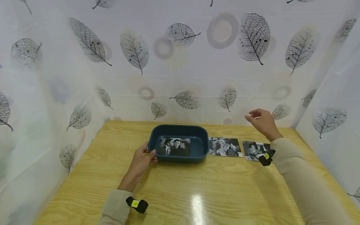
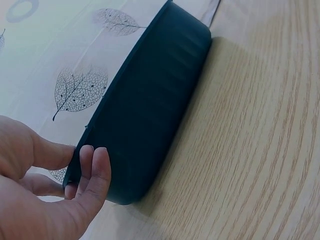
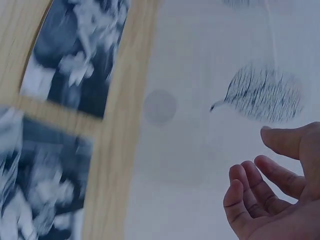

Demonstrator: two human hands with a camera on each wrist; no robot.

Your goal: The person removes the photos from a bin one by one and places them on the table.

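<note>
The person's left grip (image 1: 142,160) holds the left end of a dark blue tray (image 1: 180,159), where a black-and-white photo (image 1: 175,147) lies. Right of the tray, the wooden surface (image 1: 168,190) bears a second photo (image 1: 226,147) and a third photo (image 1: 251,151); the right grip (image 1: 263,123) hovers nearby.

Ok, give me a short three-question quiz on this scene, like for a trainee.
1. Multiple choice: what does the left hand hold? A) a photo, B) the dark blue tray, C) nothing.
2. True or false: the right hand is holding a photo.
3. Count: in the head view, how many photos show on the table to the right of the tray?

Key: 1. B. 2. False; it holds nothing. 3. Two.
</note>
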